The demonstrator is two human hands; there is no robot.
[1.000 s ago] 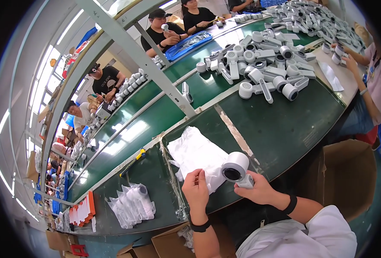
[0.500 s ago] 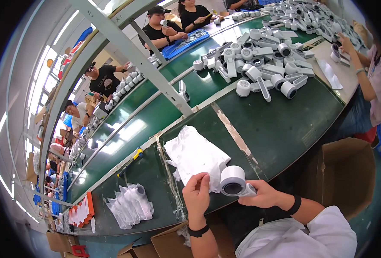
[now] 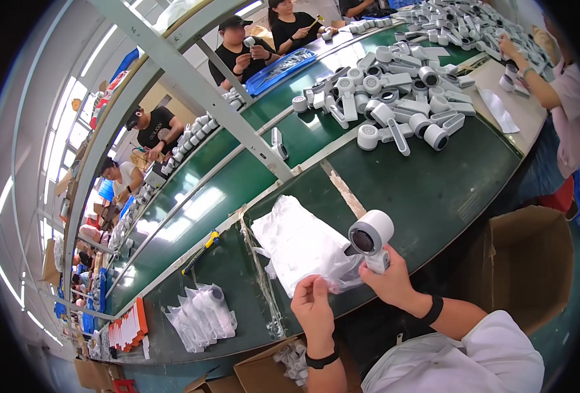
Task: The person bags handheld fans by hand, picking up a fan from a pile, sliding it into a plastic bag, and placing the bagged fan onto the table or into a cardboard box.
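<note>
My right hand (image 3: pixel 394 283) grips the short handle of a white and grey hair-dryer-shaped device (image 3: pixel 380 229). Its round head points up, with a dark opening facing left. My left hand (image 3: pixel 313 306) pinches the edge of a clear plastic bag (image 3: pixel 345 274) at the near corner of a stack of white bags (image 3: pixel 296 245). The device stands just above and to the right of that bag, apart from my left fingers. Several bagged pieces (image 3: pixel 201 316) lie in a row on the green table, left of my hands.
A big heap of similar devices (image 3: pixel 401 92) covers the far right of the table (image 3: pixel 427 196). A yellow-handled tool (image 3: pixel 201 252) lies at left, near orange-edged boxes (image 3: pixel 128 327). Cardboard boxes (image 3: pixel 532 262) stand right and below. A metal post (image 3: pixel 218 105) crosses the bench; co-workers sit beyond.
My right hand has raised the device up and to the right, tilting its head. My left hand has shifted slightly right and down and now draws the bag's edge toward me.
</note>
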